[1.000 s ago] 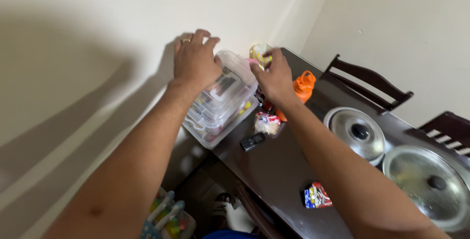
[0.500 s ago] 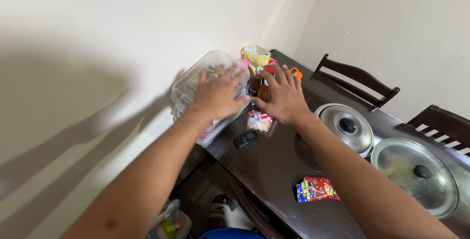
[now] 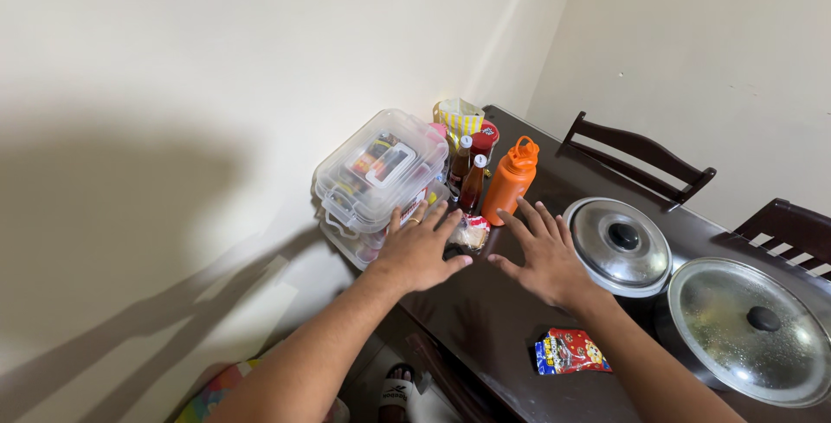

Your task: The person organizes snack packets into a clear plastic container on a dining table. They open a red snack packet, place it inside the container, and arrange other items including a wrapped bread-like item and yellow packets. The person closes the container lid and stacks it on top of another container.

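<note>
A dark wooden table (image 3: 511, 319) stands in the corner of a pale-walled room, with a dark chair (image 3: 640, 154) at its far edge. At the table's left corner sits a stack of clear plastic boxes (image 3: 376, 172), lids on and pushed close to the wall. My left hand (image 3: 420, 250) lies spread and flat just in front of the stack, fingertips at its lower box, gripping nothing. My right hand (image 3: 545, 254) is splayed open too, empty, hovering over bare tabletop just in front of the orange bottle (image 3: 509, 180). Between the hands lies a small wrapped packet (image 3: 472, 234). I judge both hands free of the boxes, the stack standing on its own. Any fresh hold on it would call for fingers curling around both ends.
</note>
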